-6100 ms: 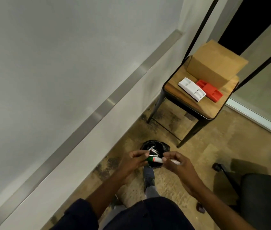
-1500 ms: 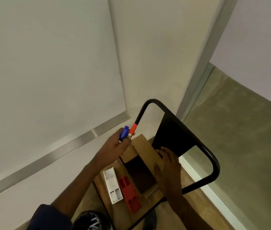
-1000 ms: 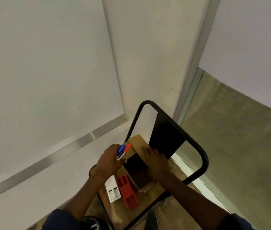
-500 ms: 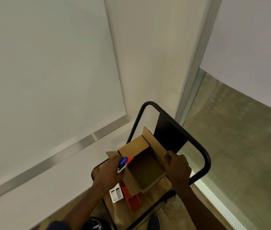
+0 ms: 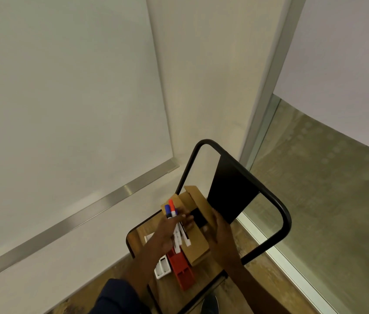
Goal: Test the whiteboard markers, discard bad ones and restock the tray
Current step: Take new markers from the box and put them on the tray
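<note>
Fingers of my left hand (image 5: 166,233) clamp blue- and orange-capped white markers (image 5: 172,213) for restocking, while my right hand (image 5: 221,233) grips the brown cardboard box (image 5: 198,244) steady.

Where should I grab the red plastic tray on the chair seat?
Grip the red plastic tray by its near short end, probably best from the wooden seat's front edge. That end juts past the white tray and the brown cardboard box, leaving its long sides free; its far end is hidden by the left hand holding markers.
</note>
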Demonstrator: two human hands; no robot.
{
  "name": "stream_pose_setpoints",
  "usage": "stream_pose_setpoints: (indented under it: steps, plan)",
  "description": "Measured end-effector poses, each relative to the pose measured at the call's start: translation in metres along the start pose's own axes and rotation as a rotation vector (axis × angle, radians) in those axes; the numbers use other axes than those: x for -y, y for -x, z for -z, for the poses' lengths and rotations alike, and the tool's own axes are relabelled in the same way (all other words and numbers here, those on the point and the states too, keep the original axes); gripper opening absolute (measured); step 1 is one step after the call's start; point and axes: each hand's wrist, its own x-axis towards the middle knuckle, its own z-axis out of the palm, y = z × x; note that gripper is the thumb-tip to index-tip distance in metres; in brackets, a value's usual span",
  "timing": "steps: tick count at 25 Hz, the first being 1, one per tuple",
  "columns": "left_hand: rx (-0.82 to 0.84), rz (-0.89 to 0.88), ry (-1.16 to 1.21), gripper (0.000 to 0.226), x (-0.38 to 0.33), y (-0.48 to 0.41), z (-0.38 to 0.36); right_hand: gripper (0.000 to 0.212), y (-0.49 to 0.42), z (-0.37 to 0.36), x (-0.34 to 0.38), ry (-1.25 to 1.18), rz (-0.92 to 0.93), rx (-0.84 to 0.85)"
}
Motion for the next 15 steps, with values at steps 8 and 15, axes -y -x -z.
stream_pose_setpoints:
  steps: [8,15]
  plan:
    - [-0.009,-0.018,-0.010,0.037,0.013,0.010,0.000,0.061,0.019,0.025,0.005,0.485,0.018,0.201]
    - [0.158,-0.197,0.292,0.048,0.007,0.054,0.024,0.056,0.059,-0.010,0.066,-0.331,-0.244,0.276]
